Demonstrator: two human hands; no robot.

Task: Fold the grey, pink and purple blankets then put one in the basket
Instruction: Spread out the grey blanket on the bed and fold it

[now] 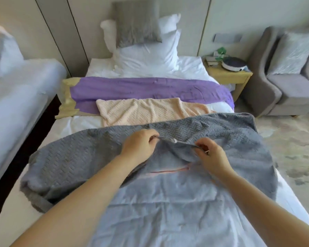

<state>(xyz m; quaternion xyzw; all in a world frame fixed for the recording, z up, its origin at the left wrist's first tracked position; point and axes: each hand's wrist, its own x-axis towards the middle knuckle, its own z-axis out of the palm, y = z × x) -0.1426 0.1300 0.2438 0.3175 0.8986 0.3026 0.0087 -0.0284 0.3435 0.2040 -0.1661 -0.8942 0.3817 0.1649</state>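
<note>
The grey blanket (221, 132) lies rumpled across the near part of the bed, its textured side up and a smooth underside turned toward me. My left hand (140, 145) pinches its edge near the middle. A little to the right, my right hand (210, 155) pinches the same edge, which runs taut between them. Beyond it lies the pink blanket (146, 111), flat and partly under the grey one. Farther back the purple blanket (150, 90) stretches across the bed's width. No basket is in view.
White pillows and a grey cushion (136, 24) stand at the bed's head. A wooden nightstand (228, 75) with small items is at the right, then a grey armchair (282, 82). A second bed (16, 97) is at the left, across a narrow dark gap.
</note>
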